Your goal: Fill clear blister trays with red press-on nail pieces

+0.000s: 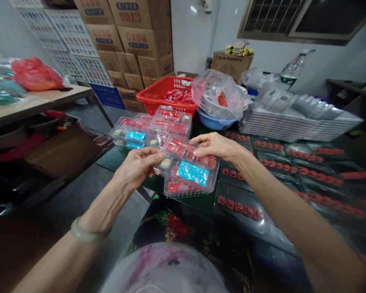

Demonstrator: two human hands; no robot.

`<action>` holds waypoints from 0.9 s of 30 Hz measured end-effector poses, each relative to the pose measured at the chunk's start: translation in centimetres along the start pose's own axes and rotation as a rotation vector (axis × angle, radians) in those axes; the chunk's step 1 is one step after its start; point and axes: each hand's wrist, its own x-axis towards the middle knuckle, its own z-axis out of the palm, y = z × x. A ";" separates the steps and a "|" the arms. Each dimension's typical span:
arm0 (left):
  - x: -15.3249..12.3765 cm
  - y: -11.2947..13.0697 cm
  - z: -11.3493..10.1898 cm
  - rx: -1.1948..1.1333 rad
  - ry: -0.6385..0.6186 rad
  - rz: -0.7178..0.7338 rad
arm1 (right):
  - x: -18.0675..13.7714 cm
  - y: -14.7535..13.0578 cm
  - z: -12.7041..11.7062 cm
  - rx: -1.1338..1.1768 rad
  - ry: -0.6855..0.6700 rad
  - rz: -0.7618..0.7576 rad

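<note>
I hold a clear plastic clamshell pack (189,169) in both hands above the near table edge. It contains red pieces in a row, a blue foil packet and a small striped item. My left hand (137,167) grips its left end with curled fingers. My right hand (215,145) presses on its top far edge, fingers pinched on the lid. A second filled pack (178,189) lies right under it. More closed packs (146,132) are stacked just beyond my left hand.
A red basket (167,95) of red pieces stands at the back, beside a blue bowl in a plastic bag (219,97). Stacked empty clear trays (293,118) sit back right. Open trays with red pieces (293,162) cover the dark table to the right. Cardboard boxes (134,36) line the wall.
</note>
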 end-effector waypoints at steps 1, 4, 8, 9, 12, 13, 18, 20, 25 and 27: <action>-0.3 -0.5 -0.1 0.007 -0.011 -0.030 | 0.5 0.2 -0.1 -0.032 -0.009 0.006; -1.0 -2.1 -0.3 -0.045 -0.045 -0.079 | 1.5 1.0 -0.2 -0.141 -0.042 -0.006; -1.7 -3.4 -0.1 -0.117 -0.015 -0.045 | 2.3 1.5 0.1 -0.180 -0.087 -0.037; -1.8 -3.6 0.0 -0.134 -0.006 -0.040 | 2.4 1.6 0.1 -0.171 -0.088 -0.043; -1.8 -3.8 0.1 -0.188 0.019 -0.023 | 2.4 1.8 0.2 -0.141 -0.054 -0.068; -1.7 -3.8 0.0 -0.195 0.036 -0.013 | 2.3 1.8 0.2 -0.125 -0.035 -0.071; -0.3 -2.7 -0.3 -0.139 0.112 0.015 | 0.7 1.8 0.6 0.084 0.084 -0.023; 0.2 -2.3 -0.2 -0.155 0.060 0.008 | -0.2 1.6 1.2 0.163 0.190 -0.008; -0.4 -2.3 1.8 -0.358 0.043 0.020 | -2.0 1.6 4.7 0.383 0.588 -0.014; -0.9 -2.3 2.8 -0.375 0.065 0.042 | -2.5 1.9 6.9 0.432 0.677 -0.022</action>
